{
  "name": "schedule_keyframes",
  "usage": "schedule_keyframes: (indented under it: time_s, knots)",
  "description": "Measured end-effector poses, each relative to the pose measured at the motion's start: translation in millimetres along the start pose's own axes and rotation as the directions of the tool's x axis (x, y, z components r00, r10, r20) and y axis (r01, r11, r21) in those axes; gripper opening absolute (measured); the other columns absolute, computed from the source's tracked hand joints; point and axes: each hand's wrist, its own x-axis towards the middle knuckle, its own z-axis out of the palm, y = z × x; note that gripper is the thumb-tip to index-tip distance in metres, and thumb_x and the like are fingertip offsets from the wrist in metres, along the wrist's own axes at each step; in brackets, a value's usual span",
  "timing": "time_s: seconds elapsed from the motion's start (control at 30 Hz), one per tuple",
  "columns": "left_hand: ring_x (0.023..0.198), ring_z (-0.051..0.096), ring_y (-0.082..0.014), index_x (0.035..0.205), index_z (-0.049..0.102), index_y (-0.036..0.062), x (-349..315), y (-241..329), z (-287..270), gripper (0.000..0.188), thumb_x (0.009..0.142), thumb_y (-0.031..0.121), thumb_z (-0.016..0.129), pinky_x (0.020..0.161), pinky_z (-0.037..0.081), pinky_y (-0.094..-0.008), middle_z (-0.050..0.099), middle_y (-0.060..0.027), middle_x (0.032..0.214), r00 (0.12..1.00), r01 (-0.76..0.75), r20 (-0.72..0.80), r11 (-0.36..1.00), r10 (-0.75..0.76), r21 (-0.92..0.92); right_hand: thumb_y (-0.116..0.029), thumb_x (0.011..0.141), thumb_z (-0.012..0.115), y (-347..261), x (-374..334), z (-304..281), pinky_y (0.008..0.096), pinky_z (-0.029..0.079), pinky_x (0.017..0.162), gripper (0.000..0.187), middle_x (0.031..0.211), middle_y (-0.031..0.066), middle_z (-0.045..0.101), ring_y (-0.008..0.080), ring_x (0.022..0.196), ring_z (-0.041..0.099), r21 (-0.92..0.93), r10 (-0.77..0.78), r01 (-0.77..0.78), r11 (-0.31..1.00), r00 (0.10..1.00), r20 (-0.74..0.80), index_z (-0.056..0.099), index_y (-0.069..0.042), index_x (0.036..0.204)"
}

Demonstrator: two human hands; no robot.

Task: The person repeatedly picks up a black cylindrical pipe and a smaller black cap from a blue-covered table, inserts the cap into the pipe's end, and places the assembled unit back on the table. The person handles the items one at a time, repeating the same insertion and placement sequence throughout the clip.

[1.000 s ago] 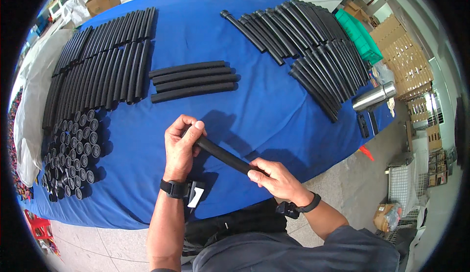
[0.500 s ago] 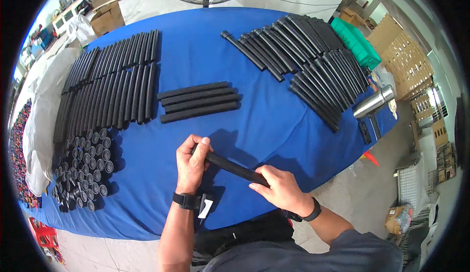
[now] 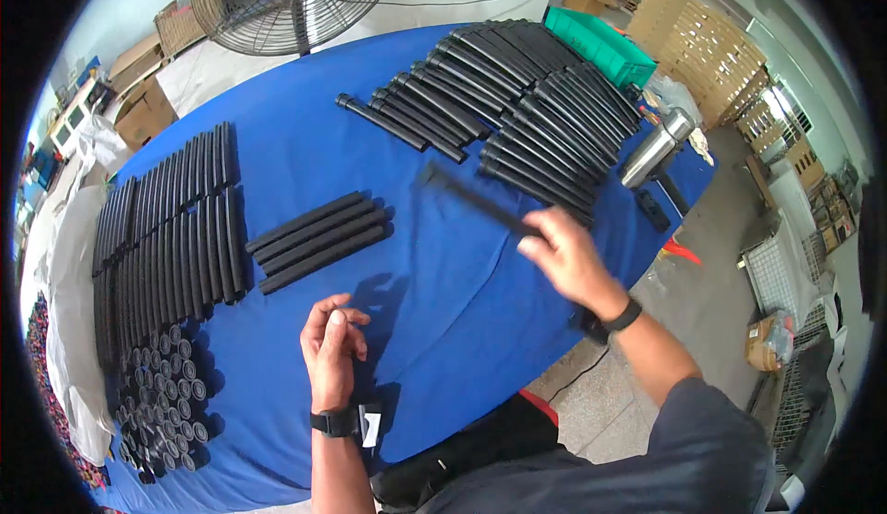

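Note:
My right hand [image 3: 575, 260] grips one end of a black tube [image 3: 480, 204]. The tube's far end is wider, smeared by motion, and points toward the capped tubes [image 3: 517, 79] laid in rows at the far right. Over the blue cloth, my left hand [image 3: 333, 340] holds nothing; its fingers are loosely bent and apart. Beyond it lie several loose black tubes [image 3: 319, 241] side by side. More black tubes [image 3: 176, 227] fill two rows on the left, and round black caps [image 3: 166, 394] stand clustered below them.
A blue cloth [image 3: 443, 329] covers the table. At the right edge are a steel flask [image 3: 656, 149] and a green bin [image 3: 601, 47]. White sheeting [image 3: 74, 320] runs along the left edge. A large fan [image 3: 294, 1] stands behind the table.
My left hand has let go of the tube. My right hand has carried it away to the right and farther from me. The view has turned rightward.

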Motion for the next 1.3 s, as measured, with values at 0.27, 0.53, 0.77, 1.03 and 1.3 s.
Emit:
schedule_keyframes:
  time_s: [0.27,0.53,0.77,1.03,1.3]
  knots:
    - [0.056,0.055,-0.0095,0.112,0.066,-0.0004,1.7,-0.9,-0.3,0.034,0.1,0.031,0.067,0.05,0.044,-0.0243,0.071,-0.0116,0.09,0.999,0.034,-0.005,0.998,-0.034,0.049,-0.018,0.09,0.072,204.5,69.6,-59.9,0.0482,0.05,0.089,0.031,0.101,0.0221,0.065,0.0412,0.099,0.063,-0.432,0.064,-0.154,0.889,0.974,-0.217,0.065,0.001,0.114]
    - [0.055,0.056,-0.0104,0.109,0.067,-0.0001,4.4,-6.7,0.9,0.033,0.099,0.031,0.069,0.049,0.044,-0.0245,0.072,-0.0116,0.088,0.999,0.034,-0.021,0.995,-0.032,0.096,-0.017,0.088,0.074,260.4,67.3,-39.5,0.0493,0.05,0.088,0.031,0.102,0.0222,0.064,0.0418,0.1,0.062,-0.494,0.171,-0.267,0.828,0.958,-0.232,0.064,0.0,0.113]
    - [0.054,0.055,-0.0103,0.11,0.066,0.0004,3.9,-16.0,-6.9,0.03,0.101,0.03,0.064,0.046,0.042,-0.0236,0.071,-0.0116,0.088,1.0,0.011,-0.004,0.991,-0.01,0.133,-0.012,0.087,0.074,254.4,66.1,-37.0,0.0513,0.049,0.083,0.028,0.098,0.0198,0.063,0.0428,0.095,0.061,-0.467,0.06,-0.171,0.867,0.968,-0.244,0.059,-0.004,0.11]
    - [0.054,0.055,-0.0107,0.108,0.068,-0.0001,6.8,-10.2,0.7,0.031,0.099,0.029,0.068,0.048,0.043,-0.0245,0.071,-0.0122,0.087,0.999,0.032,-0.023,0.992,-0.03,0.121,-0.013,0.086,0.075,256.0,73.3,-36.4,0.0501,0.048,0.085,0.028,0.097,0.0181,0.061,0.0407,0.096,0.059,-0.49,0.019,-0.161,0.856,0.959,-0.282,0.06,-0.006,0.107]
    - [0.056,0.056,-0.0108,0.107,0.067,0.0009,4.2,-5.8,2.1,0.029,0.1,0.029,0.066,0.049,0.044,-0.024,0.072,-0.0111,0.088,0.999,0.043,-0.006,0.99,-0.042,0.131,-0.017,0.081,0.08,229.0,75.9,-48.0,0.0507,0.05,0.088,0.036,0.107,0.0173,0.062,0.0389,0.104,0.06,-0.679,0.127,-0.214,0.702,0.976,-0.177,0.058,-0.006,0.108]
